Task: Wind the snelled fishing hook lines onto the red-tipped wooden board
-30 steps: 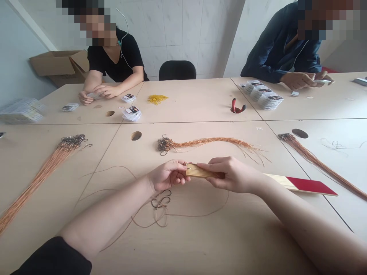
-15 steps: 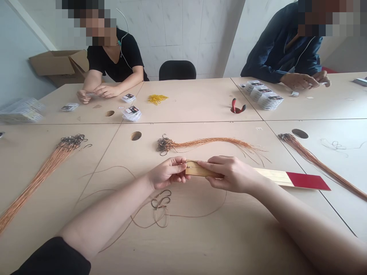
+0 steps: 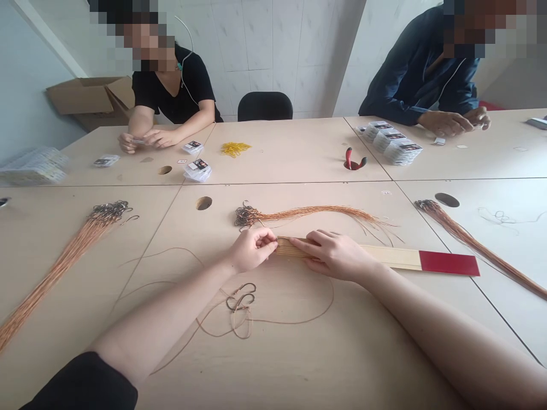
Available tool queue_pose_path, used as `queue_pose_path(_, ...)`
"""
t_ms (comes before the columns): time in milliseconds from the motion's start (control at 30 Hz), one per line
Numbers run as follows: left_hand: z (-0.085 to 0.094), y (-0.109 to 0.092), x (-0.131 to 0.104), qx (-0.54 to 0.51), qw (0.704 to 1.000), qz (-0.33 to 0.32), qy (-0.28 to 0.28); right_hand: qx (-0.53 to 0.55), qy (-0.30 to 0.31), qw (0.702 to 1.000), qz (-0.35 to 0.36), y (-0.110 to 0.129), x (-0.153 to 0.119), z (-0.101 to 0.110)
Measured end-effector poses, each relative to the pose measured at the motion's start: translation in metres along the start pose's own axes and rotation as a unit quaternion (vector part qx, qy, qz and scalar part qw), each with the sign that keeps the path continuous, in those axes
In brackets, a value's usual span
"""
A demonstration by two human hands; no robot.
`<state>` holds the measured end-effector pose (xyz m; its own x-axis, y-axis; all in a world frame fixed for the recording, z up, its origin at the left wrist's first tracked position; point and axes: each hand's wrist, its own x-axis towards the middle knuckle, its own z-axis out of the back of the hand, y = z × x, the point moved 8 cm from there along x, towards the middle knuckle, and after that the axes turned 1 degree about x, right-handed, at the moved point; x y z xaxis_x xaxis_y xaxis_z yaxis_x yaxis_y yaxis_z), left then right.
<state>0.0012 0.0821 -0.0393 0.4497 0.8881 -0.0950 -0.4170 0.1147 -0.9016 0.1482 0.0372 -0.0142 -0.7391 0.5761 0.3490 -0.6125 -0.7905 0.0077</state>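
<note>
Pale table (image 3: 307, 359) across the frame. Hooked cord bundle (image 3: 64, 259), left side. Wooden strip (image 3: 388, 256), mid-frame, red end rightward. Right hand (image 3: 337, 256) closed over it, index finger extended. Left hand (image 3: 254, 247) in a narrow pinch at its left tip (contents too small to tell). Loose hooks (image 3: 241, 297) below.

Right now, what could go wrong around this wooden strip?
The loose line loops close to the right hand and might snag if that hand shifts. The bare hooks lie near the left forearm and could prick it. The left hand pinches at one end of the wooden strip and could slip.
</note>
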Motion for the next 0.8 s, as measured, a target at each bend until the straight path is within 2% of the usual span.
queue_pose_path(133,-0.001,0.003,-0.002,0.086,0.996,-0.013,-0.014,0.008,0.0,1.0,0.019,0.004,0.0,-0.007)
queue_pose_path(533,-0.002,0.001,-0.006,0.208,0.978,-0.017,-0.022,0.018,0.002,1.0,0.025,0.007,-0.001,-0.015)
queue_pose_path(800,-0.005,-0.005,-0.009,0.175,0.984,-0.038,-0.001,0.019,0.008,1.0,0.023,0.008,-0.001,-0.016)
